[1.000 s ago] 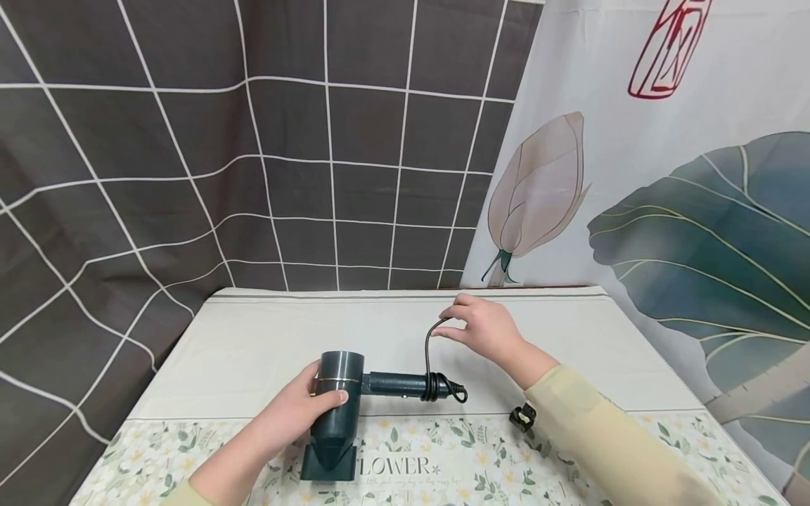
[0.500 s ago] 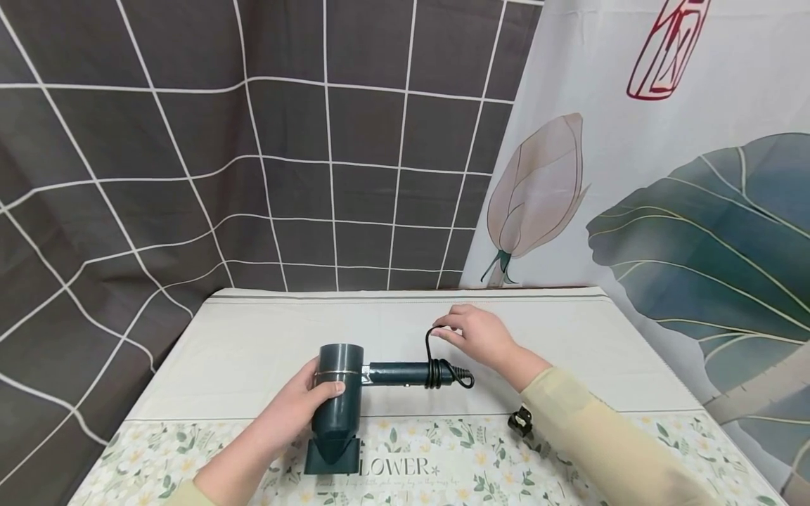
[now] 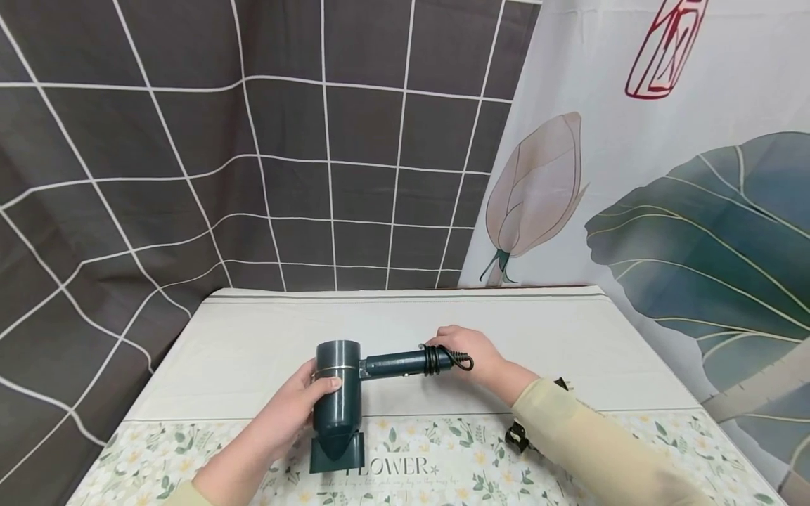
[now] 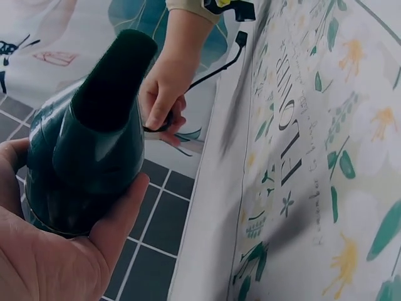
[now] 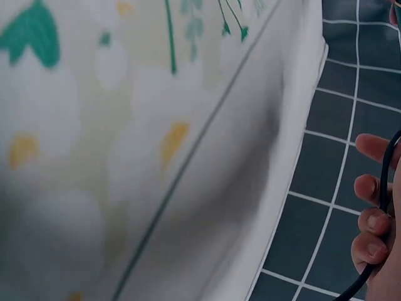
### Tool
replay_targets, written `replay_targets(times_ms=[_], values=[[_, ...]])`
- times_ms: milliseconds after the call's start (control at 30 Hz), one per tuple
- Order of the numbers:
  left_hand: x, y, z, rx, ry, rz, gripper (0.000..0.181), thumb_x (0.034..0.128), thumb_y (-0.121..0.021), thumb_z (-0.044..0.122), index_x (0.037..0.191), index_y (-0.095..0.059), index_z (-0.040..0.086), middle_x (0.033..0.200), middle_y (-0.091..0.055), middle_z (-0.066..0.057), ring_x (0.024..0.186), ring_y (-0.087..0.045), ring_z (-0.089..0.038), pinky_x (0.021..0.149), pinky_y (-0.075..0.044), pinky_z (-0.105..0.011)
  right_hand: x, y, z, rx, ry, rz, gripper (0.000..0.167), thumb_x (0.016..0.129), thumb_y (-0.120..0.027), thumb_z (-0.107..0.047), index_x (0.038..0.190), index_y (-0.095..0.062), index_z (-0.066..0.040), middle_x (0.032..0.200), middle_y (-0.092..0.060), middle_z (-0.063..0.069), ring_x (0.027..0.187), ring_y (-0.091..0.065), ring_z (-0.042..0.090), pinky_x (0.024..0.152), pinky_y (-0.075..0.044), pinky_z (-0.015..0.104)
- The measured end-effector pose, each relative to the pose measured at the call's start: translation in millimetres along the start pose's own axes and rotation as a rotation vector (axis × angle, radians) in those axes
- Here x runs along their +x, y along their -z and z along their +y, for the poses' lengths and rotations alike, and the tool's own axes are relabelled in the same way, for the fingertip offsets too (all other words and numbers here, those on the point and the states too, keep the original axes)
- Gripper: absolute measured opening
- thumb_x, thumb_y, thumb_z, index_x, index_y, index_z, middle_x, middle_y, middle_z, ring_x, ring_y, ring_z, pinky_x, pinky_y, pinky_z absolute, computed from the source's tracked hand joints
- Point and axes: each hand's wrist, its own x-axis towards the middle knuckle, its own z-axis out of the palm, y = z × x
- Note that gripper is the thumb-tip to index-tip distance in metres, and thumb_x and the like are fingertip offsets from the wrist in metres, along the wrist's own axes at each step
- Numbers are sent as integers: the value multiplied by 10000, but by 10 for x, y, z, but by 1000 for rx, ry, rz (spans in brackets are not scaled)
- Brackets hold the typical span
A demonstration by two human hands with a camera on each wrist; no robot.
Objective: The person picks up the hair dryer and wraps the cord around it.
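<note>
A dark green hair dryer (image 3: pixel 337 407) is held by its barrel in my left hand (image 3: pixel 287 407), thumb across the front; the left wrist view shows the fingers around the barrel (image 4: pixel 88 150). Its handle (image 3: pixel 392 363) points right, with black cord (image 3: pixel 432 360) wound around the end. Behind that end is my right hand (image 3: pixel 474 355), its fingertips partly hidden by the handle. In the right wrist view, the cord (image 5: pixel 384 182) runs across the curled fingers of my right hand (image 5: pixel 376 219).
A table with a white and floral cloth (image 3: pixel 253 337) lies under the hands. A black plug (image 3: pixel 560 384) shows behind the right sleeve, and a small black item (image 3: pixel 517 436) is in front of it. Dark grid fabric and a printed curtain (image 3: pixel 538 183) hang behind.
My right hand has come down and nearer, behind the handle end, and the raised cord loop has gone out of sight. The handle end has tilted up slightly. The plug has come into view.
</note>
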Motion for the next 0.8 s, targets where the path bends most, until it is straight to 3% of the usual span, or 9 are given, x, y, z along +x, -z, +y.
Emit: replay_targets(times_ms=[133, 267, 400, 533, 800], values=[[27, -6, -22, -40, 2, -4, 782, 954, -615, 370, 1550, -227, 43, 1335, -559, -197, 1187, -575, -336, 997, -417, -615, -64, -76, -59, -3, -42, 64, 128, 808, -779, -177, 872, -667, -174, 815, -639, -55, 722, -611, 124, 662, -539, 329], [48, -13, -24, -64, -4, 12, 832, 948, -624, 377, 1563, -180, 34, 1308, -580, -191, 1162, -589, -324, 977, -443, -574, -84, -110, -140, -23, -5, 128, 123, 871, -757, -279, 920, -724, -172, 864, -705, -14, 768, -683, 171, 662, -564, 361], [56, -24, -5, -65, -5, 36, 883, 944, -629, 405, 1574, -135, 32, 1338, -568, -215, 1186, -581, -348, 999, -411, -610, -64, -104, -220, -57, 24, 78, 203, 960, -638, -396, 877, -756, -252, 841, -698, -96, 700, -643, 99, 579, -544, 340], [67, -28, 4, -58, 4, 60, 948, 937, -631, 444, 1581, -74, 28, 1386, -524, -249, 1211, -570, -375, 1052, -311, -681, -72, -69, -302, -75, 29, 36, 204, 968, -622, -392, 886, -755, -262, 830, -677, -122, 686, -608, 55, 565, -521, 306], [100, -19, 4, -52, 33, 118, 972, 939, -634, 426, 1576, -29, 9, 1435, -435, -310, 1115, -643, -313, 1071, -350, -609, -118, 10, -402, -104, 85, 90, 156, 898, -651, -259, 982, -755, -180, 816, -675, -87, 733, -639, 99, 624, -535, 305]])
